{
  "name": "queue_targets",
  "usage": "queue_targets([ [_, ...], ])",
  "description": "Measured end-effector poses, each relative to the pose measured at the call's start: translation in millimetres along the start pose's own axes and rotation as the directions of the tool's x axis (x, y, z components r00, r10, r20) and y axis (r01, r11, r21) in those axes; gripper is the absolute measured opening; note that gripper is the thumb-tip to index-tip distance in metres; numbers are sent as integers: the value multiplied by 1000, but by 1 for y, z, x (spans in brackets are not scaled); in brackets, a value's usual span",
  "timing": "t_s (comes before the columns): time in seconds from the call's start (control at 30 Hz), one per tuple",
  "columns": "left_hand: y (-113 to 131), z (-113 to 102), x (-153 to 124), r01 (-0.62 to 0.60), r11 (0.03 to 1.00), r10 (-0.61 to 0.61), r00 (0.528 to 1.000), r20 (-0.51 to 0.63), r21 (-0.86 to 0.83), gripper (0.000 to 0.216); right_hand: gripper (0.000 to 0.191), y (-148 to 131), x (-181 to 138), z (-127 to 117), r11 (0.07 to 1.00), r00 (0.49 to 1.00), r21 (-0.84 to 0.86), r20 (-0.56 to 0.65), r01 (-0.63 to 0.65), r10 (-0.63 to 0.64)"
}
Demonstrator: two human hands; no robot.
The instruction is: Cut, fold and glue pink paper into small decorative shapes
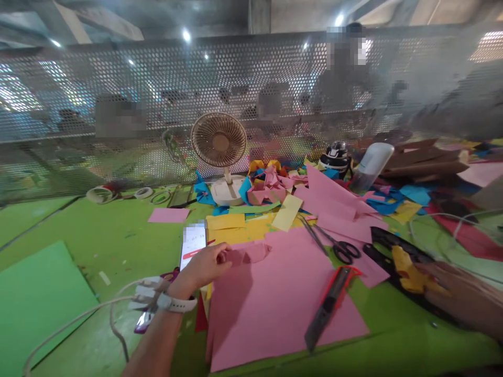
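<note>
My left hand (pixel 206 267), with a pale watch on the wrist, is over the left edge of a large pink sheet (pixel 267 303). Its fingers are curled against a small folded pink paper piece (pixel 257 253). At the right, my right hand (pixel 440 280) is smeared by motion and lies over a black stapler-like tool (pixel 383 238) with two arms spread apart. Crumpled yellow material (pixel 406 267) sits at its fingertips. A red-and-black utility knife (pixel 332 303) rests on the pink sheet, blade toward me. Dark-handled scissors (pixel 346 252) lie just behind it.
A phone (pixel 193 241) and white cables (pixel 113 301) lie beside my left arm. At the back stand a small fan (pixel 220 141), a heap of coloured paper scraps (pixel 271 186) and a whitish bottle (pixel 371 165). A green sheet (pixel 39 309) covers the left; a perforated metal screen (pixel 157 78) borders the table.
</note>
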State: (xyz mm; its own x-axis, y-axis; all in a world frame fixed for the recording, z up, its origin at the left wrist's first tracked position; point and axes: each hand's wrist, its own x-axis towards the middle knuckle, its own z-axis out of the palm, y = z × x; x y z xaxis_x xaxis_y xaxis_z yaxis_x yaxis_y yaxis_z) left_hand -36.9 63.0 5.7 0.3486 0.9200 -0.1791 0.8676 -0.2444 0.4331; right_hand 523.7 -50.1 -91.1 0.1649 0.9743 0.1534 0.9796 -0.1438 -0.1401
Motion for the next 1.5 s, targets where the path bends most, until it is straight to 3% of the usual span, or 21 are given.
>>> queue_targets([
  [0.1, -5, 4, 3, -50, 984, 54, 998, 17, -171, 21, 43, -6, 5, -5, 998, 987, 50, 155, 35, -42],
  [0.27, 1, 9, 3, -84, 930, 70, 996, -52, -357, 31, 30, -14, 8, -10, 994, 995, 110, 97, -24, 14],
  [0.37, 8, 12, 3, -100, 909, 82, 995, -63, -404, 35, 26, -11, 6, -6, 987, 999, 161, 35, 2, -8],
  [0.53, 17, 10, 1, -213, 888, 185, 977, -108, -407, 29, 35, 3, 3, -12, 987, 997, 152, 52, 43, -52],
  [0.63, 24, 8, -2, -307, 880, 287, 952, -110, -363, 26, 47, -31, 4, -42, 983, 1000, 181, -14, 21, -19],
  [0.7, 30, 9, -3, -352, 874, 341, 935, -94, -336, 26, 43, -82, 7, -67, 936, 991, 327, -1, 130, -137],
  [0.8, 40, 12, -6, -403, 851, 411, 910, -50, -335, 27, 43, -171, 20, -92, 807, 906, 539, 173, 240, -386],
  [0.87, 46, 13, -9, -425, 833, 452, 892, -5, -354, 27, 47, -217, 32, -94, 694, 784, 651, 240, 308, -573],
  [0.97, 51, 12, -12, -431, 811, 483, 875, 36, -396, 27, 41, -251, 49, -81, 574, 604, 741, 290, 348, -742],
  [1.03, 52, 11, -13, -416, 806, 474, 880, 37, -420, 27, 33, -257, 56, -69, 524, 544, 775, 284, 354, -789],
  [1.27, 48, 14, -9, -362, 824, 417, 908, 35, -436, 30, 35, -256, 59, -53, 570, 648, 708, 209, 416, -733],
  [1.5, 37, 17, -1, -209, 891, 248, 968, 46, -403, 34, 31, -247, 70, -52, 651, 671, 593, 235, 474, -703],
])
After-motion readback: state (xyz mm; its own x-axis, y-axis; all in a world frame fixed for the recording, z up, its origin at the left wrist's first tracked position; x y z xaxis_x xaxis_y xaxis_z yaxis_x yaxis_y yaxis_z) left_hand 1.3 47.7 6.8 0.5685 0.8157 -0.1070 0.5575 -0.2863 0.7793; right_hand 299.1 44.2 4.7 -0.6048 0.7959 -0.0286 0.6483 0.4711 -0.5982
